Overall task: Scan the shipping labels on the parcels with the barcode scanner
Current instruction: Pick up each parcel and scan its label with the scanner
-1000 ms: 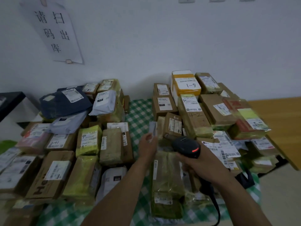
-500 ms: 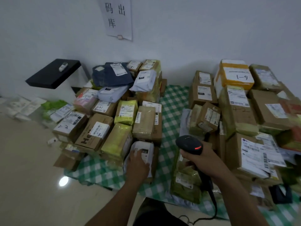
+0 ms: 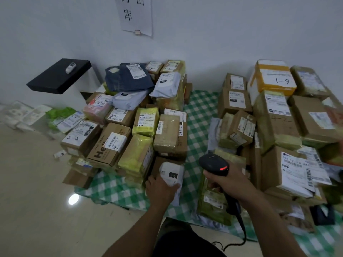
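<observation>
My left hand point(image 3: 161, 188) grips the near end of a white poly-bag parcel point(image 3: 171, 175) marked 010, lying at the front of the left pile. My right hand point(image 3: 225, 180) holds a black barcode scanner point(image 3: 213, 164) by its handle; its head with a red light is to the right of the white parcel, and its cable point(image 3: 239, 227) trails down toward me. Below the scanner lies a long greenish taped parcel point(image 3: 213, 204). Several labelled cardboard boxes and bags make a left pile point(image 3: 118, 141) and a right pile point(image 3: 274, 115) on a green checked cloth point(image 3: 200, 112).
A black shelf point(image 3: 55, 76) with a small white device sticks out at the left wall. Loose bags and labels point(image 3: 61, 117) lie on the tiled floor at left. A paper sign point(image 3: 135, 15) hangs on the wall. A black item point(image 3: 323, 214) lies at the right front.
My left hand left the greenish parcel in the middle and went to the white 010 parcel on the left, which it now grips. The view swung left. The scanner stayed in my right hand.
</observation>
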Tool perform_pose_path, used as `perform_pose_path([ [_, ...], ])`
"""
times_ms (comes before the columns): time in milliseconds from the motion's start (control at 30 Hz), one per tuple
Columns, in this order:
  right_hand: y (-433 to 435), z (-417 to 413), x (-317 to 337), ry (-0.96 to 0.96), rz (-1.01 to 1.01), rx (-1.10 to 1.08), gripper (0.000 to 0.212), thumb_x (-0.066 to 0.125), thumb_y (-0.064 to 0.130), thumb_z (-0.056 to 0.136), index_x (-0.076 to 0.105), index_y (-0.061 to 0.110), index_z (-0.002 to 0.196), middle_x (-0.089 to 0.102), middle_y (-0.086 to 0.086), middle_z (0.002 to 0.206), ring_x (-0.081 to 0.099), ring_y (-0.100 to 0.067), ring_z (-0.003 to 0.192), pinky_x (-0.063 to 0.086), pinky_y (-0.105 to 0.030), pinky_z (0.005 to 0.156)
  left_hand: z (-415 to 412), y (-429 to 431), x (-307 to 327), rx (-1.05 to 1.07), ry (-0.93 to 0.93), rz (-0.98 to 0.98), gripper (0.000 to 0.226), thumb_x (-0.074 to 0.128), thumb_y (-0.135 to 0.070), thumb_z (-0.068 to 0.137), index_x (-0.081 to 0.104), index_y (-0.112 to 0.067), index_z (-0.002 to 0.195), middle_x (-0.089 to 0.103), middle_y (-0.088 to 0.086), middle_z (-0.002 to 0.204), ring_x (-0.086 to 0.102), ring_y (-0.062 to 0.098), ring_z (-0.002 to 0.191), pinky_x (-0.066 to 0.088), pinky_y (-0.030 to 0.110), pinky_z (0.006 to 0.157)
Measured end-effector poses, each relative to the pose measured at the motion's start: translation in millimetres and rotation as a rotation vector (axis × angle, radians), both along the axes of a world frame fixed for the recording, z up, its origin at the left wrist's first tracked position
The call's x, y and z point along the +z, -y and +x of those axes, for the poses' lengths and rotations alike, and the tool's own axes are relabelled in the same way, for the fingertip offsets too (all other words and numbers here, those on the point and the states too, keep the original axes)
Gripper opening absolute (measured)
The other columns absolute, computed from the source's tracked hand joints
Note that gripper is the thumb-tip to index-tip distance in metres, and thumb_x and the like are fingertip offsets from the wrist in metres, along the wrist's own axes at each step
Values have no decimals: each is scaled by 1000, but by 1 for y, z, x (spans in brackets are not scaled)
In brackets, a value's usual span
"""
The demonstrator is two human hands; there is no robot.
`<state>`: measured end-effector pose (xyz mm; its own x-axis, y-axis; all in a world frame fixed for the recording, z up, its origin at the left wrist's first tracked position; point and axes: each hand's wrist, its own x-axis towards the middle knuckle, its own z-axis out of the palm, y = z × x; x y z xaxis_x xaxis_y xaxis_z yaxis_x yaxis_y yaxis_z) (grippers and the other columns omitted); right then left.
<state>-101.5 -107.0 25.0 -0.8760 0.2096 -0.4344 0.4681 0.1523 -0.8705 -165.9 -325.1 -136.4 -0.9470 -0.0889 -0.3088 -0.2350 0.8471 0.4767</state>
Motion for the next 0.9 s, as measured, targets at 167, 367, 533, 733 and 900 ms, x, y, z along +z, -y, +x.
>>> perform_pose_path([
  [167,4,1,-2,-20,3,12,31,81,23,91,64,36,113,78,-7,89,77,-24,78,60,-33,67,1,1,0,63,-20,75,72,86,-55,73,56,-14,123,46,11,130,41,33,127,31,42,107],
  [367,8,6,-6,-24,-31,3,41,82,23,90,63,32,125,77,-5,95,75,-18,73,59,-34,68,11,9,1,132,-6,383,18,66,-23,98,66,-12,112,72,4,109,68,22,95,58,46,88],
  [533,11,7,-6,-22,-50,-5,46,81,23,90,61,27,131,76,-7,98,73,-12,68,57,-30,64,9,15,-1,161,27,439,14,65,-25,100,69,-13,96,72,5,97,70,25,92,58,45,84],
  [733,14,10,-8,-69,-24,-41,49,82,29,90,60,31,133,76,1,104,75,-12,77,60,-35,69,11,6,61,189,-66,598,18,65,-42,99,68,-25,94,73,-5,100,70,9,88,62,38,77],
  [900,19,8,-2,-204,8,-184,52,82,36,88,59,41,134,71,16,119,70,-9,102,61,-38,82,24,-6,118,258,-48,948,12,68,-39,99,70,-28,95,79,-6,98,76,17,92,63,47,81],
])
